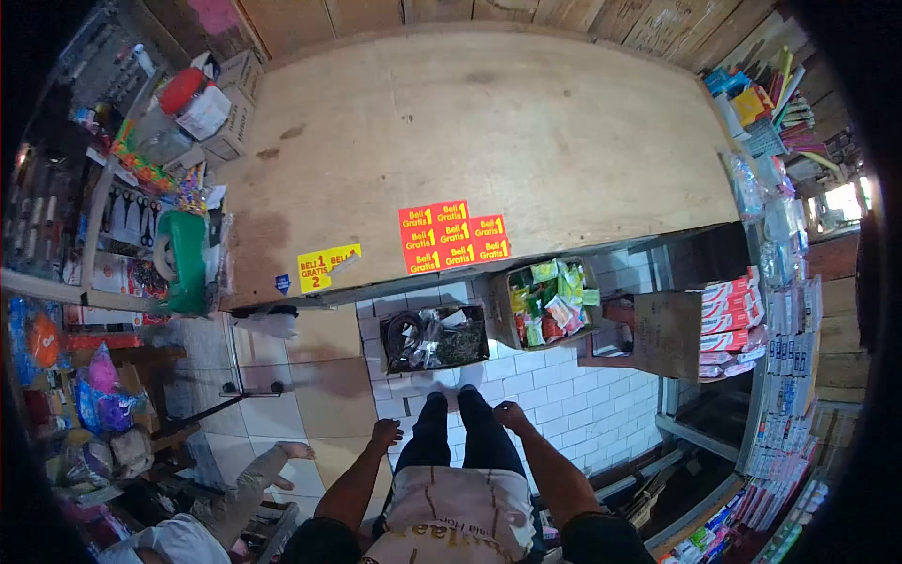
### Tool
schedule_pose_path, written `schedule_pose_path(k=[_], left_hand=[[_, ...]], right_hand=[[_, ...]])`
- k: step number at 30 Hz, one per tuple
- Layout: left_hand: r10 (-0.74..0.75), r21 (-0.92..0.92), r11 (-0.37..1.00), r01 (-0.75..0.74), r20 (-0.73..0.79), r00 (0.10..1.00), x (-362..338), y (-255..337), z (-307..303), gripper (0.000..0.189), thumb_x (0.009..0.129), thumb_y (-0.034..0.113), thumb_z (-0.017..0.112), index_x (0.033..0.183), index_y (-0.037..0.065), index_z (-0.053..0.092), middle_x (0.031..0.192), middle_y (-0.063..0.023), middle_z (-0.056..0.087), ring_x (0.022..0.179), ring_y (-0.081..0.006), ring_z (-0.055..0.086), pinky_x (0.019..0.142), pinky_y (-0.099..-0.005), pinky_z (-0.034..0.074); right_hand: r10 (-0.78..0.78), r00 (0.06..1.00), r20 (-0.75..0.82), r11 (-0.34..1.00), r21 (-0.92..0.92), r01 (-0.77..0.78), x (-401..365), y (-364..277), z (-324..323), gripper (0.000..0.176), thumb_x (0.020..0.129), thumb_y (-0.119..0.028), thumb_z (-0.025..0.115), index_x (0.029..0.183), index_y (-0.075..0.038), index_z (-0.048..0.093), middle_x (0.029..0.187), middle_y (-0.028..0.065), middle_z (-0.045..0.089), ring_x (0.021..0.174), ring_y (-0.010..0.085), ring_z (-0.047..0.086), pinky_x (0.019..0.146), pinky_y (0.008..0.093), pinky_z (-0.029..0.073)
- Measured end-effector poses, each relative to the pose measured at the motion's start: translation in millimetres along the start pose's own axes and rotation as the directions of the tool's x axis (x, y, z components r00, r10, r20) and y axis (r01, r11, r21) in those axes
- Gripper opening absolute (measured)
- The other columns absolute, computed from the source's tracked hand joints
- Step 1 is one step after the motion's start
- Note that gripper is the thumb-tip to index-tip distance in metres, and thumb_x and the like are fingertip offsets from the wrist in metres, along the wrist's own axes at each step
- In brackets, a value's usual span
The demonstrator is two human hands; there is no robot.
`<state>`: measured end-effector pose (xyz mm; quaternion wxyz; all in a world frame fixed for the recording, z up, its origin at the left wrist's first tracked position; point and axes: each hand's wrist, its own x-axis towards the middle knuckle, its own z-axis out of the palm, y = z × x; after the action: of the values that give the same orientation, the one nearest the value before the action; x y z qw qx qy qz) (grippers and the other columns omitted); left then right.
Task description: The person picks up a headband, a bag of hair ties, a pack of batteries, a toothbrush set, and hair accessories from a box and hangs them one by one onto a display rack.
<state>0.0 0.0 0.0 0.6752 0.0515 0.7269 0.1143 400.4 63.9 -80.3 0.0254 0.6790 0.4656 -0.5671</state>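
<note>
1. Two bare hands hang apart on either side of the person's dark-trousered legs [432, 432], short of the worktop's [564, 122] near edge.
2. The left hand [386, 432] has its fingers loosely curled; I cannot tell how far open they are or whether they grasp anything. It is nearest the dark box [386, 361].
3. The right hand [511, 416] is curled too, its grip and any contents too small to tell; it is near the dark box and the carton [505, 305].
4. Below the worktop's near edge, the dark box carries a black coil [404, 338] and clear packets; the carton, to its right, carries green and yellow packs [570, 282].
5. Red stickers [453, 235] lie along the near edge, yellow ones [318, 271] closer to the near-left corner.
</note>
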Motion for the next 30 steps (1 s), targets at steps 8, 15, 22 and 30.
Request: schedule_pose_path(k=[8,15,22,30], left_hand=[[0.107,-0.055,0.992,-0.111,-0.065,0.992,99,18,3,0.027,0.092,0.032,0.066,0.102,0.006,0.063,0.078,-0.0099,0.070,0.057,-0.0170,0.064,0.047,-0.0311,0.049],[0.530,0.571,0.791,-0.220,-0.461,0.711,203,43,-6,0.039,0.084,0.038,0.072,0.095,0.001,0.065,0.087,-0.0230,0.069,0.088,-0.0427,0.066,0.079,-0.0484,0.054],[0.465,0.696,0.710,-0.106,-0.350,0.814,246,70,-16,0.051,0.090,0.032,0.062,0.126,-0.001,0.046,0.102,-0.0259,0.063,0.098,-0.0455,0.065,0.082,-0.0525,0.053],[0.589,0.851,0.472,-0.230,-0.111,0.800,316,22,-45,0.059,0.092,0.037,0.061,0.136,0.002,0.041,0.092,-0.0224,0.068,0.072,-0.0407,0.069,0.062,-0.0468,0.057]], right_hand=[[0.092,0.992,0.089,0.967,0.229,-0.110,57,-36,-20,0.027,0.093,-0.031,0.060,0.099,-0.006,0.068,0.080,0.0039,0.068,0.064,0.0105,0.060,0.051,0.0256,0.046],[-0.370,0.918,-0.146,0.925,-0.155,0.348,184,2,4,0.024,0.087,-0.025,0.068,0.099,-0.005,0.068,0.073,0.0143,0.067,0.074,0.0318,0.067,0.074,0.0421,0.055],[-0.057,0.963,-0.265,0.998,-0.026,0.052,238,-38,7,0.058,0.086,-0.038,0.065,0.128,0.001,0.056,0.099,0.0258,0.071,0.097,0.0425,0.069,0.081,0.0471,0.054],[0.172,0.984,-0.049,0.980,0.112,-0.166,263,-20,19,0.042,0.092,-0.040,0.055,0.107,-0.002,0.063,0.092,0.0214,0.072,0.085,0.0386,0.072,0.073,0.0464,0.058]])
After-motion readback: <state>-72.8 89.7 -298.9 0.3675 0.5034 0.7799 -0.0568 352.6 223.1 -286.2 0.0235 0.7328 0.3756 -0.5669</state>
